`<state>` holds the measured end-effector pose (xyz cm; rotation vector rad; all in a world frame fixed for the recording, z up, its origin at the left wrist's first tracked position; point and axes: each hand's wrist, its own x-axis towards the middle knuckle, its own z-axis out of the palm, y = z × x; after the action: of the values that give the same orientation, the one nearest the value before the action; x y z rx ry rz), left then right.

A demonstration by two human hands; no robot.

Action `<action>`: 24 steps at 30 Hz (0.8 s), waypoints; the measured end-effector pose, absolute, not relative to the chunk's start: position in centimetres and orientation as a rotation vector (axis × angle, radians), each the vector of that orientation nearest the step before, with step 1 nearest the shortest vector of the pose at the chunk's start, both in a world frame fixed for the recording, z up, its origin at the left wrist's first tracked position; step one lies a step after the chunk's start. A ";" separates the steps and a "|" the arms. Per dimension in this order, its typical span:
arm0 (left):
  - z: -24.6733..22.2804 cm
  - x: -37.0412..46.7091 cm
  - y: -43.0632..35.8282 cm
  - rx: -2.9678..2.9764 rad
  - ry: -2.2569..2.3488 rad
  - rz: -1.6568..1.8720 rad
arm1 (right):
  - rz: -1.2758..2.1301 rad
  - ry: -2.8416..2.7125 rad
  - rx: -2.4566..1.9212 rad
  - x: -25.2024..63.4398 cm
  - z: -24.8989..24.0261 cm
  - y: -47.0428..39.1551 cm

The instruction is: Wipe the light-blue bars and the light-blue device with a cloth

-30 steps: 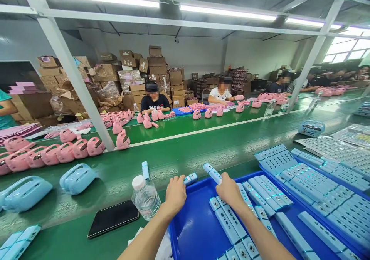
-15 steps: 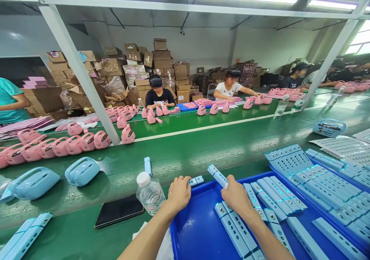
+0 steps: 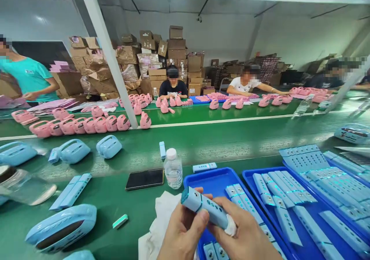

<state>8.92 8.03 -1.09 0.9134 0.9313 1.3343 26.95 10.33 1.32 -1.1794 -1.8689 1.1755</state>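
Head view: both hands are closed on one light-blue strip (image 3: 206, 209), held tilted above the near edge of the left blue tray (image 3: 215, 181). The left hand (image 3: 182, 235) grips it from below with the thumb on top; the right hand (image 3: 245, 237) holds its lower end together with a small white wad (image 3: 230, 227). Two blue trays lie side by side; the right tray (image 3: 300, 229) carries rows of strips. One bottle (image 3: 173, 168) and one phone (image 3: 145, 178) sit just left of the trays. Three seated people work across the belt; a fourth stands at far left.
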 end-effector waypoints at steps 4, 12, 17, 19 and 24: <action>0.1 5.4 5.8 0.795 0.956 1.468 | 1.358 -1.416 -1.186 25.3 0.9 9.6; 1.7 3.9 4.4 0.854 0.887 1.514 | 0.685 -1.712 -0.751 18.8 1.0 8.0; 1.7 3.6 4.1 0.627 0.990 1.518 | 0.543 -1.970 -0.697 19.4 -0.5 7.9; 1.6 3.4 4.2 0.588 1.064 1.570 | 0.509 -1.967 -0.702 20.5 -1.6 8.3; 1.9 3.4 4.8 0.581 1.186 1.519 | 0.577 -1.887 -0.825 20.3 -3.2 7.9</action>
<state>3.35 4.81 1.91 0.5815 1.1860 1.5195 20.32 7.91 -3.24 -0.8250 -1.8867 0.5768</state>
